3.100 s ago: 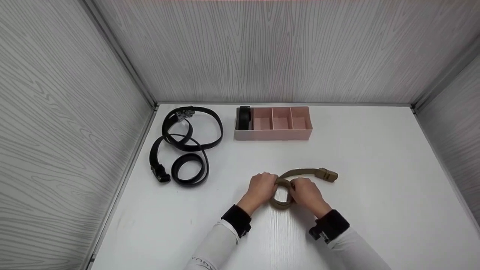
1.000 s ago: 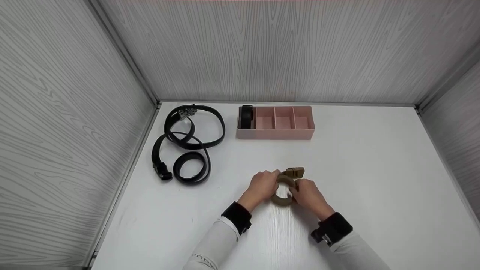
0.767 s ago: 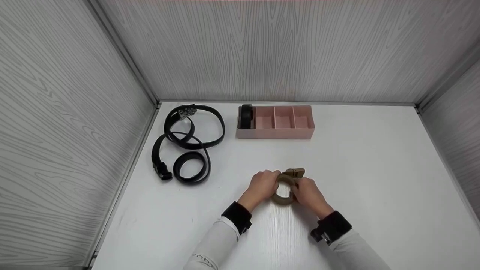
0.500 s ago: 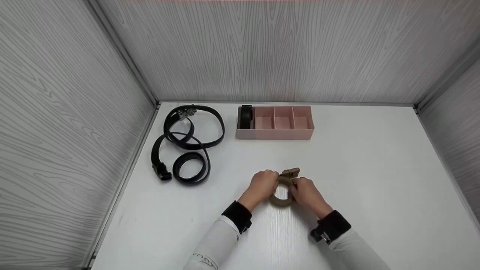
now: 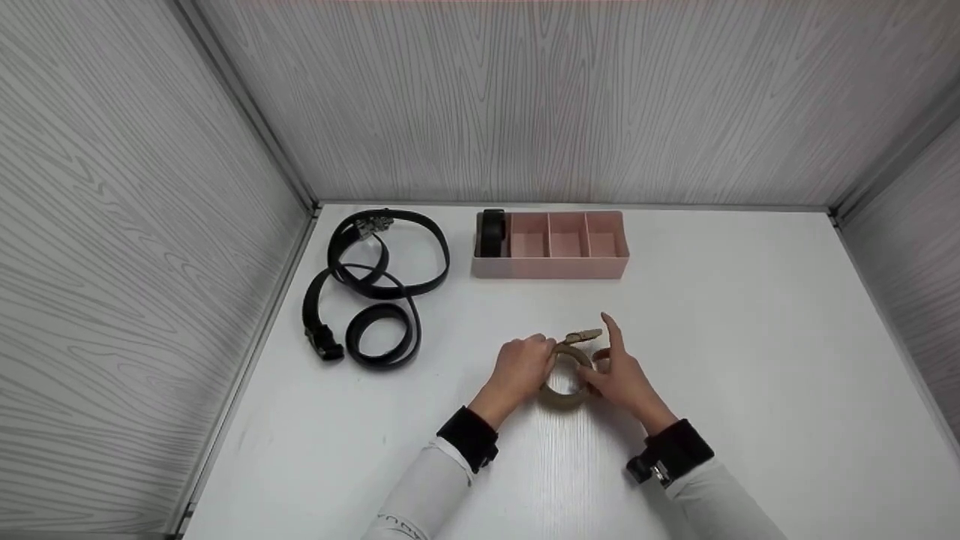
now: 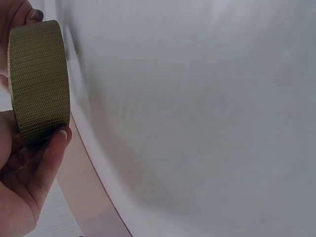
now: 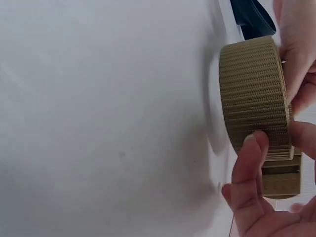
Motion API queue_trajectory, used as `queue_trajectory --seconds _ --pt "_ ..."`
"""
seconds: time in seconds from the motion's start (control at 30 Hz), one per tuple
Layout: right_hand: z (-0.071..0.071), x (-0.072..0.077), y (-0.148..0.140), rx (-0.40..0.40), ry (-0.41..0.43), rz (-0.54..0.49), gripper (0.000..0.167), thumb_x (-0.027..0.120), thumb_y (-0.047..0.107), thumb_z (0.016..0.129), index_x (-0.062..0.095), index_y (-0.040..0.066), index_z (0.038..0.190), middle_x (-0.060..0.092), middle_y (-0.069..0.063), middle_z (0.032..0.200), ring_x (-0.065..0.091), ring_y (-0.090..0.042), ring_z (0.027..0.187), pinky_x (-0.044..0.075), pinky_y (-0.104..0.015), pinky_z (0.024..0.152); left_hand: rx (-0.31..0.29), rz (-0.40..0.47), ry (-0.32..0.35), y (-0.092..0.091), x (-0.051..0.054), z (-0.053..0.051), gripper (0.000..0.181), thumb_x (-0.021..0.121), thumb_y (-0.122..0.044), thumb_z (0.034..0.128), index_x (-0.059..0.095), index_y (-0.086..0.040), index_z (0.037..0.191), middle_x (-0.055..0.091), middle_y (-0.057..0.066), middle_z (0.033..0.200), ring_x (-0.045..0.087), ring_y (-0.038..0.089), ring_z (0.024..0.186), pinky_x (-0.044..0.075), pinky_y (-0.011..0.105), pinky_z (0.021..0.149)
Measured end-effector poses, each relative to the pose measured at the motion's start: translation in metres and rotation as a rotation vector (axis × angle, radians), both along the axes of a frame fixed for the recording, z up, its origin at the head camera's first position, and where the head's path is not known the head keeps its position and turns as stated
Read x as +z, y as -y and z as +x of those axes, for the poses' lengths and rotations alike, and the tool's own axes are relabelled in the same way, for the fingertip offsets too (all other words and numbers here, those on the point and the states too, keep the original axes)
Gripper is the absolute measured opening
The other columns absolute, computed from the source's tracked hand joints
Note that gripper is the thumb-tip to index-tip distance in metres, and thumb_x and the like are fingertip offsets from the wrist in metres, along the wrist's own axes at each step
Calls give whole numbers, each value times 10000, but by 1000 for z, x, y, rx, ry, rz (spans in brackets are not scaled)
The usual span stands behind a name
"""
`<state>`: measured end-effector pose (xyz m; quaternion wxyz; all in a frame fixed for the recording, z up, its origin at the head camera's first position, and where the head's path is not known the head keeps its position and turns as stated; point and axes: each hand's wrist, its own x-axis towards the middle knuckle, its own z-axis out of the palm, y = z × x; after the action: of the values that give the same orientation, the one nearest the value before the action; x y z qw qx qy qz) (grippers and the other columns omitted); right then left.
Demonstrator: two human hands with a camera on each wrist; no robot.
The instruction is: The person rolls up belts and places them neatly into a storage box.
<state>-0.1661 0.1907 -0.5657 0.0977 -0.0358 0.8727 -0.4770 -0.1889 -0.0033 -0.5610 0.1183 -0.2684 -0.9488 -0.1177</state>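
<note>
A khaki webbing belt (image 5: 564, 401) is rolled into a ring between both hands, just above or on the white table. Its buckle (image 5: 583, 336) sticks out at the far side of the roll. My left hand (image 5: 523, 369) grips the roll's left side with curled fingers. On the right side, my right hand (image 5: 621, 377) pinches the roll between thumb and fingers, its index finger raised. In the left wrist view the coiled webbing (image 6: 39, 81) shows its ribbed outer face. The right wrist view shows the buckle (image 7: 281, 180) beside the roll, near the right fingers.
A pink box (image 5: 551, 268) with several compartments stands at the back; a rolled black belt (image 5: 492, 234) fills its leftmost one. Loose black belts (image 5: 409, 291) lie tangled on the table's left, with a black buckle (image 5: 325, 345). Grey wood-grain panels (image 5: 525, 105) enclose the table.
The belt's loose tail has been wound in, bringing the buckle left, close to the roll. Over the last half second the right hand has loosened its curl and lifted its index finger.
</note>
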Motion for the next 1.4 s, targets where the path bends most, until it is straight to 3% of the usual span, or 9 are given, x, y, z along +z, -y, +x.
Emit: queue_trajectory --seconds 0.17,0.4,0.5,0.6,0.73,0.87,1.07,1.23,1.4 --pt "-1 1 3 -20 -95 -34 658 676 66 881 407 132 1479 653 -197 1029 642 -171 633 524 -296 529 -21 28 -140 2 8 1 172 640 -216 931 693 -111 805 594 -9 673 547 156 475 454 299 439" --pt "0 9 8 -77 -173 -83 427 590 18 919 584 87 1340 640 -66 765 579 -169 539 471 -266 464 24 118 -143 4 27 5 186 648 -247 919 724 -129 796 558 -21 668 525 106 483 462 269 440" --pt "0 12 9 -96 -198 -107 395 574 16 922 624 133 1296 616 -42 688 563 -170 525 451 -258 452 74 175 -29 4 38 7 157 665 -267 911 754 -149 859 581 -14 740 580 124 583 492 275 504" --pt "0 12 9 -128 -238 -112 382 585 17 921 644 156 1271 608 -42 679 558 -167 527 446 -251 450 107 271 172 3 48 8 154 674 -251 908 767 -147 974 614 -7 806 599 130 697 498 267 583" --pt "-1 13 9 -167 -297 -109 365 627 26 920 656 148 1263 619 -55 720 565 -162 561 453 -237 468 106 516 474 7 57 6 260 675 -225 924 729 -128 1160 696 8 914 644 129 808 510 221 627" --pt "-2 15 7 -156 -331 -106 380 637 31 920 652 134 1285 639 -63 775 554 -157 588 455 -236 486 91 748 675 13 59 4 344 722 -210 898 696 -131 1232 703 31 965 676 148 817 552 234 616" --pt "-7 17 0 -45 -372 -77 462 619 -5 915 599 128 1358 650 -68 876 502 -150 596 417 -242 501 70 895 824 20 64 5 369 774 -135 844 704 -84 1203 686 38 946 686 141 712 576 307 618" --pt "-10 21 -4 -3 -397 -76 522 642 -21 882 554 88 1384 658 -79 877 527 -158 635 436 -251 532 53 935 871 22 66 4 369 790 -101 813 718 -79 1174 697 32 919 701 151 717 576 313 614" --pt "-13 24 -8 -11 -231 -267 630 699 -8 860 455 63 1437 685 -116 915 537 -143 648 441 -226 543 43 964 875 25 67 4 376 805 -95 790 730 -94 1158 675 41 948 705 161 754 576 319 616"
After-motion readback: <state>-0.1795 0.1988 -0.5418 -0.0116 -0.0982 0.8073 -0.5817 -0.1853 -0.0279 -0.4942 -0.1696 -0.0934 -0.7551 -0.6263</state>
